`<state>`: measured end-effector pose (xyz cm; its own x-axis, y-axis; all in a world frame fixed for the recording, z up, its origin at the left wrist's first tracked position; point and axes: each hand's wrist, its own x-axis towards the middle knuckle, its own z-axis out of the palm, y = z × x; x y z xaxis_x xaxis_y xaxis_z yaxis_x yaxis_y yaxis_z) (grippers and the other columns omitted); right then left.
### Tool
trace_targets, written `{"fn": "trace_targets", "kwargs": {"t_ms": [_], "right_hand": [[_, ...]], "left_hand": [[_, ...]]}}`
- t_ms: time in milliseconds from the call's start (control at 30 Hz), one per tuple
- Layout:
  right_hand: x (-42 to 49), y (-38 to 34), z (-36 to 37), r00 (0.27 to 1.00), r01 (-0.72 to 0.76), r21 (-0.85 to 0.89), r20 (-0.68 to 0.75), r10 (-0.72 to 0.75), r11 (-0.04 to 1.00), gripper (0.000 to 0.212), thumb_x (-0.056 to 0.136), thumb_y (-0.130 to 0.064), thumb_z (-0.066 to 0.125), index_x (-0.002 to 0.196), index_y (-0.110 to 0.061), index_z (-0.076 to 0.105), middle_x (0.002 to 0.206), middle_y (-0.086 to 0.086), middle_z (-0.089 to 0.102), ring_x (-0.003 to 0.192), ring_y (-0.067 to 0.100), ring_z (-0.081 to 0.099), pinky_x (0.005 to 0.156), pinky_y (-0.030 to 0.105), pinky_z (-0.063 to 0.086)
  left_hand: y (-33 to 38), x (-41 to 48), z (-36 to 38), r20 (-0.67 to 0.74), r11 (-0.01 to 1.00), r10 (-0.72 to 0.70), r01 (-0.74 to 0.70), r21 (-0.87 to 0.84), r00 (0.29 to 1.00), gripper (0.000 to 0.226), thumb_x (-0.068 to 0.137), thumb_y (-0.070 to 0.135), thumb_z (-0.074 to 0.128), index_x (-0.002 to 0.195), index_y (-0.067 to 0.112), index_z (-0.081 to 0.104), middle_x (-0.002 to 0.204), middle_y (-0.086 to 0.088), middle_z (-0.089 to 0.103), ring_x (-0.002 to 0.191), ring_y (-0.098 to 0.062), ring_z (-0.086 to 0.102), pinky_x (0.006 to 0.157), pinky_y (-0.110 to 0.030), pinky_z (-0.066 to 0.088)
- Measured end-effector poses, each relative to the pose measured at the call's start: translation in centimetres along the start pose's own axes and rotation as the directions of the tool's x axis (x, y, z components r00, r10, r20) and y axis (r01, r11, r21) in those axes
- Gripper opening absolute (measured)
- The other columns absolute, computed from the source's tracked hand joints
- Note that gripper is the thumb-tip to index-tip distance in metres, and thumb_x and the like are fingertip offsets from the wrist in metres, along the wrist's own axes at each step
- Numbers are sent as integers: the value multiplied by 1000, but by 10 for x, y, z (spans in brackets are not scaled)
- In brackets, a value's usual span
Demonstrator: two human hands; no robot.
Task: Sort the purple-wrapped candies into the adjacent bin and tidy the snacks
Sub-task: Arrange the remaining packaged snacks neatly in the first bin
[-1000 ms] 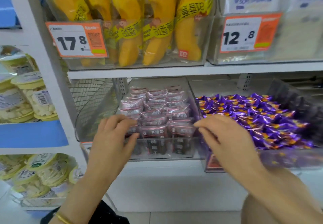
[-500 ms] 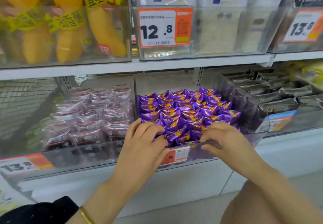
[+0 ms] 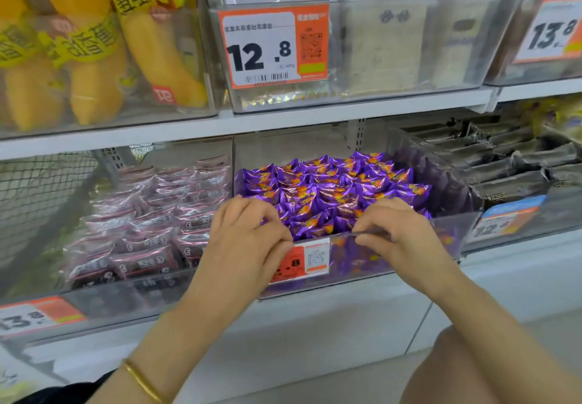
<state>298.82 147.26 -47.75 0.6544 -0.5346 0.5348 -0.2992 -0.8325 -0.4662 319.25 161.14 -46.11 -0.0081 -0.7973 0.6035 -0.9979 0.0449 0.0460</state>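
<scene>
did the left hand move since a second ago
Yes. The left hand went right: a second ago it was at the front of the pink packets, now it grips the front wall of the purple candy bin.

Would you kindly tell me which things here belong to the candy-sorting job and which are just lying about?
Job: purple-wrapped candies; clear bin, its front rim held by left hand and right hand; pink-wrapped snacks next door.
Lying about: banana-shaped cakes; bread packs; 12.8 price tag.
</scene>
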Motion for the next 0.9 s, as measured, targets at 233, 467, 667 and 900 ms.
{"fn": "trace_targets", "kwargs": {"t_ms": [233,467,667,900], "right_hand": [[20,1,13,998,-69,8,14,68,998,14,72,0,74,75,-11,67,77,-3,58,83,19,50,74,30,43],[16,5,15,990,-90,-82,100,99,992,11,73,-4,75,76,-12,68,75,-13,53,83,15,48,72,17,37],[11,4,17,985,-31,-156,163,57,987,13,73,-8,75,75,-17,66,72,-18,48,80,15,47,71,22,38],[42,20,-19,942,-275,-11,-200,268,961,18,88,-8,59,99,-15,72,97,-4,67,90,11,57,81,15,37]], "left_hand": [[-14,8,11,33,997,-35,33,66,999,27,86,35,45,80,23,68,85,6,55,87,-19,43,84,-26,26],[-15,6,19,70,995,-17,10,101,997,27,83,36,45,75,26,68,80,7,54,85,-18,49,90,-31,29],[-13,0,19,166,998,-11,0,63,986,29,83,36,43,74,26,69,80,9,54,84,-17,48,89,-30,32],[-3,67,27,364,973,-220,232,11,905,51,100,35,31,144,10,31,151,-9,29,139,-24,25,113,-32,21]]}}
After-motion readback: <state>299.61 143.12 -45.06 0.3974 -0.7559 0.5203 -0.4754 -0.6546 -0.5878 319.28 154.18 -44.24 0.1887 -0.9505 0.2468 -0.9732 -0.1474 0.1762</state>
